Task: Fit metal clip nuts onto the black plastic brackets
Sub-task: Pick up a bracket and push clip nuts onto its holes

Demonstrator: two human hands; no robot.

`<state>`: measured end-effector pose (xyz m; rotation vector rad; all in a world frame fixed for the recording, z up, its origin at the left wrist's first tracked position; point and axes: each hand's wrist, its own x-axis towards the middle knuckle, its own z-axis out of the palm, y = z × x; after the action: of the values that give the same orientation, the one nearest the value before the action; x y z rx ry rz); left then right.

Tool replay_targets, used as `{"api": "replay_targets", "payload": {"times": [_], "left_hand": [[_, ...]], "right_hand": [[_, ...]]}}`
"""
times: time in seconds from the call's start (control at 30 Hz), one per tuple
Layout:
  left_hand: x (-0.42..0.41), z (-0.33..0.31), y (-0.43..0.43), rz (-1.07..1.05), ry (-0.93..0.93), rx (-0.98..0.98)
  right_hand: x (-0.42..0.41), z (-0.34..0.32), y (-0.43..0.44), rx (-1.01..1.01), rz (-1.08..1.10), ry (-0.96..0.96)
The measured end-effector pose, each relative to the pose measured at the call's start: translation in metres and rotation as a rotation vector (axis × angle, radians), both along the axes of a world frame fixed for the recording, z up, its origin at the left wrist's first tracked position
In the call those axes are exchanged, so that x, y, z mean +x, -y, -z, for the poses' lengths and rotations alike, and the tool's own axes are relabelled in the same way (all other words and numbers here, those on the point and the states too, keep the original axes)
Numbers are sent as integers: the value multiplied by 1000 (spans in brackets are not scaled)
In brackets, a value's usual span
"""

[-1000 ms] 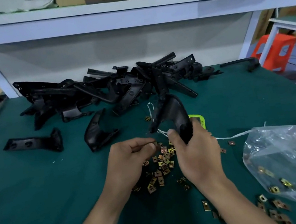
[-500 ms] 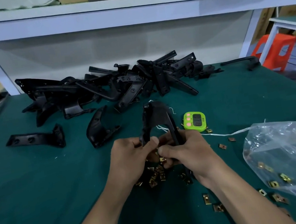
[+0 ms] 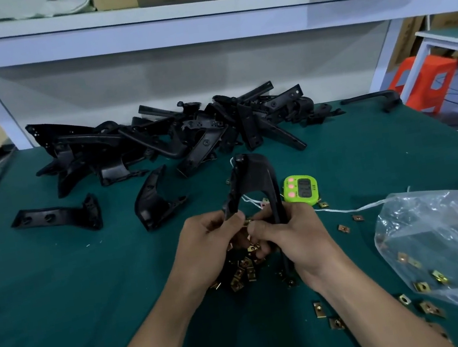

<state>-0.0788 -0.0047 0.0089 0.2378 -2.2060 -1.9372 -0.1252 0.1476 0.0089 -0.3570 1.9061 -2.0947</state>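
Stretching across the whole view, the green table (image 3: 60,290) carries everything here. Along its far edge sits a big tangled heap of black plastic brackets (image 3: 174,140), piled up against the white back panel. Over on the right, a clear plastic bag (image 3: 457,242) slumps on the cloth, with a few brass-coloured nuts showing through it.

Centre stage now: the held bracket (image 3: 255,175), an arched black piece, stands upright above the table, legs down, one leg in each hand. The left hand (image 3: 206,246) has its fingers curled round the left leg, thumb pressed on the lower end. The right hand (image 3: 295,238) is wrapped round the right leg, thumb reaching across toward the other thumb. There's a glint of gold between the two thumbs, but whether a nut is seated on the bracket, I can't tell.

Left of the action, two single brackets lie apart from the heap: a flat bracket (image 3: 57,217) and, just right of it, a curved bracket (image 3: 151,203). A lime-green timer (image 3: 301,190) sits just right of the arch. Beneath the hands, the loose clip nuts (image 3: 243,273) lie in a small heap, with strays scattered toward the bag. A thin white string (image 3: 347,210) trails from the hands to the bag.
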Motion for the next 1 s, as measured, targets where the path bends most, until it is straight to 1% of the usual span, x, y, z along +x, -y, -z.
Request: {"api": "replay_targets", "payload": {"times": [0.17, 0.27, 0.33, 0.53, 0.63, 0.73, 0.87, 1.0], "left_hand": [[0, 1, 2, 63, 4, 96], [1, 3, 2, 31, 10, 125], [0, 3, 1, 19, 16, 144], [2, 1, 1, 68, -9, 175], [4, 2, 0, 76, -35, 173], [5, 2, -1, 72, -63, 215], [2, 3, 1, 31, -64, 158], [1, 3, 0, -7, -52, 168]], "right_hand": [[-4, 4, -2, -45, 58, 19], [-6, 8, -2, 1, 61, -11], [-7, 9, -3, 41, 72, -73], [-6, 10, -5, 202, 76, -371], [-5, 9, -6, 233, 73, -450], [-4, 9, -5, 246, 50, -446], [-5, 10, -4, 237, 48, -384], [-6, 12, -4, 195, 46, -361]]}}
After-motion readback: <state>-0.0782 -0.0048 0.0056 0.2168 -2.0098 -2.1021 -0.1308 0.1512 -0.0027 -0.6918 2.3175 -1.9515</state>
